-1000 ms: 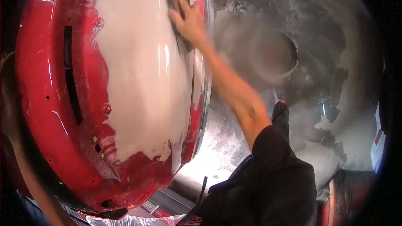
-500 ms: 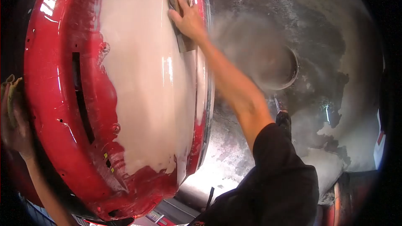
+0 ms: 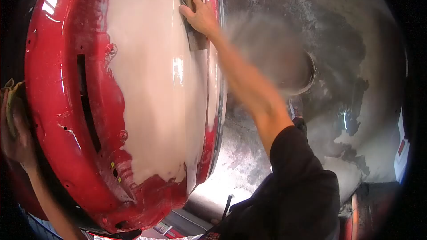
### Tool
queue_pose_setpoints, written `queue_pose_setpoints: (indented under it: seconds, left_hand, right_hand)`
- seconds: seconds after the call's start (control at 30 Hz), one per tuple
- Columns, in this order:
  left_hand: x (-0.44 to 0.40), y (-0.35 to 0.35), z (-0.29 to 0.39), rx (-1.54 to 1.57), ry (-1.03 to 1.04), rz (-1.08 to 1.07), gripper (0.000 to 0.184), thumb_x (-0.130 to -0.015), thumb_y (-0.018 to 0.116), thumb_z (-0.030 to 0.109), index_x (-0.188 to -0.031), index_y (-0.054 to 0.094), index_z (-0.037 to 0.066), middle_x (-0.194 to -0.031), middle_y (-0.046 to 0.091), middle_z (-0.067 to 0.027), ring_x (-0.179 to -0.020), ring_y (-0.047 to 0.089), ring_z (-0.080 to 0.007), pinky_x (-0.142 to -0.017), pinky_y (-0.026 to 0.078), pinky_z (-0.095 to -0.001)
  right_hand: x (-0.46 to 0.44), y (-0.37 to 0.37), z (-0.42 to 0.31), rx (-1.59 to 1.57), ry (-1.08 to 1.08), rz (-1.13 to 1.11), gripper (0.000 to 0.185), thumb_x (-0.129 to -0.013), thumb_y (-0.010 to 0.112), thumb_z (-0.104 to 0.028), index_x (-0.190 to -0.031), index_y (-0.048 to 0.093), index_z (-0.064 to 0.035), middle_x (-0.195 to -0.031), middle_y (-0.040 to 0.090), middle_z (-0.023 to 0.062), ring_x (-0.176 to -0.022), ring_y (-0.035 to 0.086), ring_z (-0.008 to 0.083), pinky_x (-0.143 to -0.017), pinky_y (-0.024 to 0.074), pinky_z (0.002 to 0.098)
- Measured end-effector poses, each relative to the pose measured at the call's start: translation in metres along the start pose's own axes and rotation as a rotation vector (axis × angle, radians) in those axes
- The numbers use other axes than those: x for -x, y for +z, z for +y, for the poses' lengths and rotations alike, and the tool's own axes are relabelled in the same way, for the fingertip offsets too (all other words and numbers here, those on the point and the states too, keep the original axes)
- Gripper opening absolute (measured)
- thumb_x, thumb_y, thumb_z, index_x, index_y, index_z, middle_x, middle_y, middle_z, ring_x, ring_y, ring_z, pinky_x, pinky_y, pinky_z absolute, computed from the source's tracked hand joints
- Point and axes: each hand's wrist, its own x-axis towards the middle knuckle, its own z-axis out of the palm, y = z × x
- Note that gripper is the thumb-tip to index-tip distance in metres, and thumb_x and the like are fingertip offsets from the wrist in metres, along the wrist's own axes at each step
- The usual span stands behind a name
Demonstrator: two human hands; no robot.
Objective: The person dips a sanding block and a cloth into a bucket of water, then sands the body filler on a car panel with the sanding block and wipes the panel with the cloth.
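My right hand [image 3: 202,17] presses a long grey-brown sanding block [image 3: 197,41] flat against the pale, wet-looking filler area [image 3: 147,71] of a red car panel [image 3: 51,106]. The fingers and thumb wrap round the block near the panel's right edge, toward the far end. At the far left, in shadow, my left hand [image 3: 20,140] is closed round a yellowish cloth or sponge [image 3: 13,104], just beyond the panel's left edge. Part of that hand is cut off by the dark rim of the view.
A narrow dark slot [image 3: 87,102] and several small holes run through the red part of the panel. To the right, a round bucket-like container [image 3: 310,72] shows blurred on the stained, wet concrete floor [image 3: 338,53]. An orange hose or bar [image 3: 354,215] is at lower right.
My right hand and the sanding block have slid slightly away from me and to the right along the panel. My left hand stays nearly in place with the yellowish cloth or sponge.
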Motion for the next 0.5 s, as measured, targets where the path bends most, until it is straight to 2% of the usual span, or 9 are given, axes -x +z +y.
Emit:
queue_pose_setpoints:
  seconds: [0.1,0.17,0.23,0.3,0.33,0.37,0.4,0.43,0.5]
  left_hand:
    - [-0.007,0.001,0.007,-0.004,0.023,0.003,0.035,-0.103,0.05,-0.007,-0.136,0.056,-0.015,-0.143,0.059,-0.0234,-0.133,0.058,-0.0304,-0.113,0.047,-0.038]
    - [-0.008,0.001,0.012,0.025,0.006,-0.017,0.034,-0.103,0.05,-0.007,-0.135,0.056,-0.016,-0.144,0.058,-0.0234,-0.133,0.058,-0.0303,-0.113,0.047,-0.0379]
    - [-0.01,0.003,0.015,0.048,-0.019,-0.05,0.034,-0.103,0.051,-0.006,-0.134,0.056,-0.017,-0.144,0.058,-0.0234,-0.133,0.058,-0.0301,-0.113,0.048,-0.0377]
    - [-0.025,0.004,0.037,-0.201,0.202,0.111,0.026,-0.101,0.058,0.014,-0.116,0.068,-0.005,-0.121,0.068,-0.0148,-0.111,0.065,-0.0293,-0.095,0.051,-0.0394]
    - [-0.04,0.004,0.047,-0.341,0.322,0.209,0.026,-0.1,0.061,0.024,-0.107,0.073,0.001,-0.109,0.073,-0.0105,-0.101,0.069,-0.0289,-0.087,0.052,-0.0403]
    - [-0.053,0.005,0.047,-0.476,0.453,0.315,0.03,-0.1,0.064,0.034,-0.099,0.079,0.007,-0.098,0.078,-0.0062,-0.09,0.073,-0.0284,-0.078,0.054,-0.0411]
    - [-0.058,0.003,0.042,-0.448,0.508,0.283,0.03,-0.101,0.063,0.033,-0.098,0.079,0.008,-0.096,0.078,-0.0056,-0.09,0.073,-0.028,-0.077,0.054,-0.0403]
    - [-0.058,0.003,0.038,-0.42,0.559,0.254,0.031,-0.102,0.062,0.033,-0.098,0.079,0.008,-0.094,0.078,-0.005,-0.09,0.073,-0.0276,-0.077,0.054,-0.0396]
    - [-0.057,0.009,0.042,-0.329,0.512,0.285,0.037,-0.105,0.057,0.038,-0.098,0.08,0.01,-0.098,0.078,-0.0028,-0.093,0.072,-0.0251,-0.079,0.053,-0.0394]
  right_hand:
    - [0.088,0.026,0.037,0.103,-0.171,0.038,0.074,-0.095,0.067,-0.035,-0.16,0.034,-0.0225,-0.134,0.045,0.0346,-0.117,0.055,0.0498,-0.099,0.0493,0.051]
    - [0.226,0.034,0.049,0.006,-0.191,-0.04,0.075,-0.094,0.068,-0.029,-0.161,0.034,-0.0262,-0.139,0.04,0.0361,-0.123,0.05,0.0534,-0.104,0.0462,0.0532]
    - [0.37,0.046,0.072,0.103,-0.189,-0.187,0.076,-0.093,0.07,-0.032,-0.16,0.037,-0.0247,-0.148,0.032,0.0394,-0.132,0.042,0.0583,-0.109,0.0417,0.0587]
    - [0.41,0.045,0.078,0.013,-0.139,-0.2,0.077,-0.092,0.072,-0.029,-0.16,0.038,-0.0175,-0.151,0.031,0.0392,-0.138,0.037,0.0576,-0.114,0.0363,0.0579]
    - [0.409,0.05,0.082,-0.039,-0.137,-0.196,0.077,-0.091,0.073,-0.027,-0.159,0.038,-0.0139,-0.152,0.031,0.039,-0.141,0.035,0.0572,-0.117,0.0337,0.0576]
    - [0.365,0.038,0.068,0.0,-0.045,-0.259,0.078,-0.091,0.071,-0.025,-0.16,0.036,-0.0127,-0.152,0.031,0.0394,-0.141,0.036,0.0572,-0.119,0.0327,0.0545]
    - [0.305,0.033,0.066,0.003,-0.142,-0.169,0.075,-0.092,0.067,-0.022,-0.16,0.037,-0.0129,-0.152,0.035,0.0372,-0.142,0.036,0.0549,-0.12,0.0314,0.052]
    - [0.24,0.032,0.07,-0.012,-0.152,-0.075,0.071,-0.093,0.064,-0.023,-0.159,0.039,-0.0123,-0.152,0.039,0.0332,-0.14,0.041,0.0506,-0.117,0.036,0.0516]
    - [0.111,0.031,0.076,0.0,-0.15,0.06,0.071,-0.093,0.066,-0.032,-0.156,0.043,-0.0119,-0.147,0.046,0.0309,-0.124,0.054,0.0447,-0.104,0.0465,0.0473]
